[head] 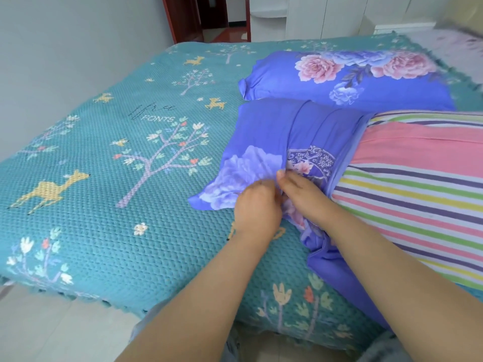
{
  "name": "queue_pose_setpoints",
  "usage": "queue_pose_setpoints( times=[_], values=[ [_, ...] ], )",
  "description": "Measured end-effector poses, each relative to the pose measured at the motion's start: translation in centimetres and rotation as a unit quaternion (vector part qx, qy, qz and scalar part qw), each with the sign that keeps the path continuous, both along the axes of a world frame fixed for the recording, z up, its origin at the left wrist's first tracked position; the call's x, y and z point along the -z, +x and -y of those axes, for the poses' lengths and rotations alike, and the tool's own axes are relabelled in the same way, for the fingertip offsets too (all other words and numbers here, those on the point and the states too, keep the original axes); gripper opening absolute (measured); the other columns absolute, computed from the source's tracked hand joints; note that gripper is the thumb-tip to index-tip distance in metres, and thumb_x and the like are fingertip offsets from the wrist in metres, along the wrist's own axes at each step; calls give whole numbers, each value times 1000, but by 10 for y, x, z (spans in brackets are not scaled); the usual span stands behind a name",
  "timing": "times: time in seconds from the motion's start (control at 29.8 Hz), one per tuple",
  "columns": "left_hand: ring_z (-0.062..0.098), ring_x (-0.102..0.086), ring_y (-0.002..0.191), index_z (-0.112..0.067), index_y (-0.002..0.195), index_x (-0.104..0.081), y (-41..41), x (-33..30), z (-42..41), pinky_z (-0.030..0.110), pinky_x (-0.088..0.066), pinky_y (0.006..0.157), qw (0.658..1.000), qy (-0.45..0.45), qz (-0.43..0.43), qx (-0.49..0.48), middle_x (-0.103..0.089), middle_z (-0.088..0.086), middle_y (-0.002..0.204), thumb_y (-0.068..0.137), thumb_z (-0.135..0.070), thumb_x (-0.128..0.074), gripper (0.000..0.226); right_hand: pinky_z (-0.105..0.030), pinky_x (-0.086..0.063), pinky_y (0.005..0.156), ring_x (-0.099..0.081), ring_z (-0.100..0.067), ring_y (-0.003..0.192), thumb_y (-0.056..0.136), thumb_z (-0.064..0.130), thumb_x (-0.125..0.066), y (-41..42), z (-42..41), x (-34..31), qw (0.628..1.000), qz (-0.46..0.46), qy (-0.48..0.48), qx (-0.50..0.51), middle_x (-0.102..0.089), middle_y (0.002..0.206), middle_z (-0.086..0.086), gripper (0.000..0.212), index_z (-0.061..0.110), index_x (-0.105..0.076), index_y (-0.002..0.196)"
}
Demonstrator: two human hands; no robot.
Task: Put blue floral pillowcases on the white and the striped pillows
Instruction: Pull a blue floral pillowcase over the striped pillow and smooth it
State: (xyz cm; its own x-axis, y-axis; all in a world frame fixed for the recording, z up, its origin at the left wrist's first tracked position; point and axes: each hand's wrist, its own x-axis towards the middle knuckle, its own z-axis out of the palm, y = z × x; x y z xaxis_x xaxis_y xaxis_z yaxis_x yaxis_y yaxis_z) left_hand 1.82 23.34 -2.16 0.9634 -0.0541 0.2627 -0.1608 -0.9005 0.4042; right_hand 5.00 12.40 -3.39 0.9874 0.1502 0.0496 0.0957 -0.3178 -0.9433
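Together on the bed point(104, 178): two pillows, two blue floral pillowcases, two bare hands. First pillow point(347, 79) already fully inside its pillowcase, lying near the far right corner of the bed, long axis running left to right along the far edge, pink and blue blooms facing up. Second, the striped pillow point(418, 194), lying closer to the near right edge, just beside the first, long axis also roughly left to right, its left end tucked into the second pillowcase point(274, 142) and most of its pink, green, yellow and purple stripes still bare. Second pillowcase bunched in folds round that left end, closed corner pointing left toward the middle of the bed, loose open hem trailing down over the near edge below the right forearm.

Left hand point(257, 205) with fingers curled, pinching gathered blue cloth at the near side of the pillowcase. Right hand point(300, 193) touching the left, fingers likewise curled into the same bunched fabric, thumb lifted on top. Both forearms reaching in from the near edge, the right one crossing over the trailing hem and hiding part of it.

Around: teal bedspread printed with trees, deer and small flowers covering the bed; grey wall on the left; red door frame point(180, 19) beyond the far edge; white cabinet point(326, 14) at the far right.
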Motion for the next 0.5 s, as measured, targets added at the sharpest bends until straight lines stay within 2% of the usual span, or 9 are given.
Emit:
queue_pose_setpoints(
  times=[0.07, 0.17, 0.2, 0.27, 0.37, 0.44, 0.5],
  values=[
    [30, -60, 88, -16, 84, -60, 3, 4, -2, 32, -37, 66, 996, -80, -40, -22, -67, 8, 90, 88, -22, -55, 9, -35, -50, 75, -60, -13, 73, 93, 24, -58, 3, -1, 1, 998, -3, 53, 22, -66, 77, -10, 20, 11, -60, 77],
    [23, -62, 85, -21, 85, -63, -1, 5, -1, 31, -45, 71, 985, -155, -77, -10, -69, -1, 85, 84, -21, -62, 1, -32, -44, 64, -54, -18, 66, 85, 6, -66, 10, -4, 3, 990, -26, 106, 94, -59, 69, -14, 20, -7, -55, 75],
    [22, -63, 84, -21, 87, -64, -4, 5, 0, 32, -47, 73, 982, -172, -75, 1, -70, -2, 85, 84, -20, -62, 3, -33, -41, 64, -50, -19, 68, 84, 4, -64, 12, -4, 6, 986, -24, 120, 114, -54, 70, -14, 20, -8, -52, 74],
    [21, -64, 84, -20, 91, -62, -4, 0, -6, 35, -49, 74, 980, -200, -25, -5, -69, -1, 89, 86, -23, -61, 6, -33, -40, 66, -48, -19, 70, 86, 1, -59, 12, -6, 3, 972, -19, 170, 162, -51, 70, -10, 16, 7, -50, 74],
    [25, -58, 94, -16, 104, -61, 10, -4, -26, 38, -47, 78, 983, -152, 71, -73, -58, 4, 107, 83, -35, -66, 28, -28, -42, 72, -51, -12, 74, 88, -1, -52, 10, -3, -3, 953, 5, 220, 210, -52, 85, 1, 27, 25, -46, 91],
    [27, -53, 99, -14, 102, -64, 17, -5, -30, 37, -44, 77, 991, -81, 56, -86, -59, 6, 105, 83, -40, -66, 32, -26, -41, 66, -47, -12, 67, 90, -1, -50, 7, -1, -5, 963, 51, 195, 181, -50, 85, -5, 32, 29, -44, 98],
    [29, -53, 98, -12, 93, -67, 18, -6, -25, 36, -40, 71, 995, -28, 55, -75, -62, 8, 98, 86, -35, -62, 24, -25, -35, 57, -40, -9, 54, 92, 0, -47, 2, 0, -3, 977, 101, 123, 142, -46, 74, -2, 35, 29, -43, 110]
  ],
)
